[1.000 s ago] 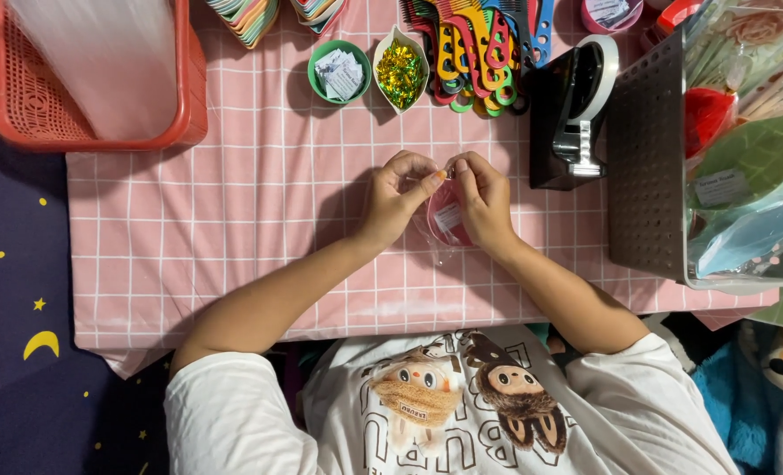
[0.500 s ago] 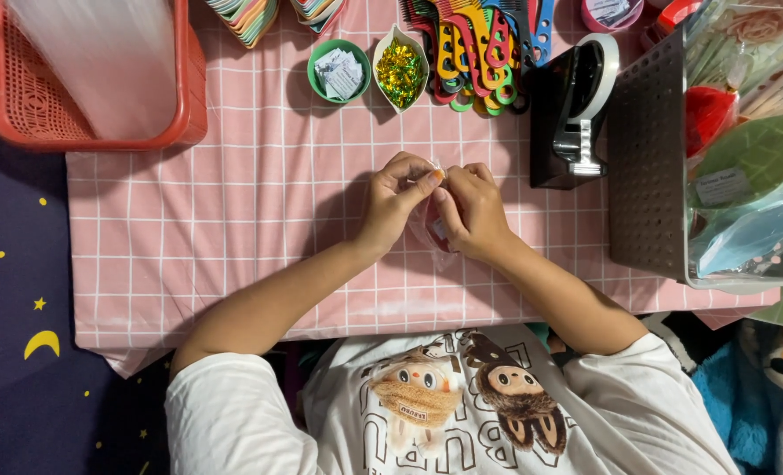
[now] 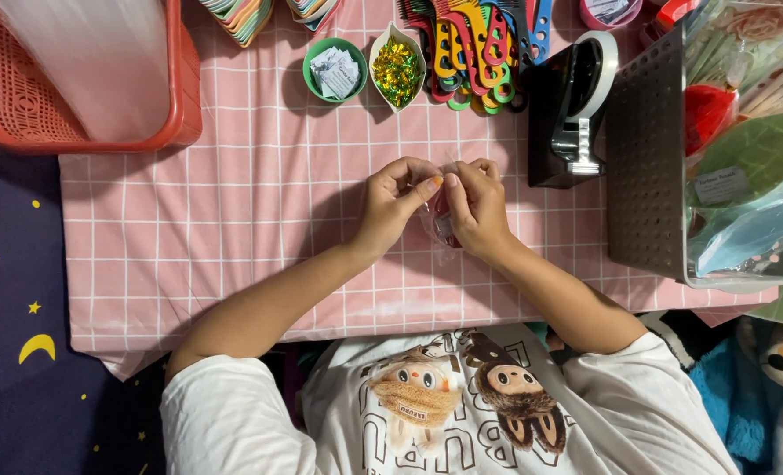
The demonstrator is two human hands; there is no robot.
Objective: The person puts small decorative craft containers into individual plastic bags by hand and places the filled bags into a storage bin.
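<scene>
Head camera, looking straight down

It looks from above onto the pink checked tablecloth (image 3: 233, 229), fairly close; only one view.

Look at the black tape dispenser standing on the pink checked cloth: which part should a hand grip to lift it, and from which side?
Probably the black tape dispenser is best gripped across its solid body, low down, fingers on its two long flanks. Come from above and the near side: the roll and cutter occupy the top, and the grey perforated bin crowds its right flank, so that side looks tight.

both hands (image 3: 435, 207) drawn closer together, small clear bag (image 3: 440, 224) now mostly hidden between them
</scene>
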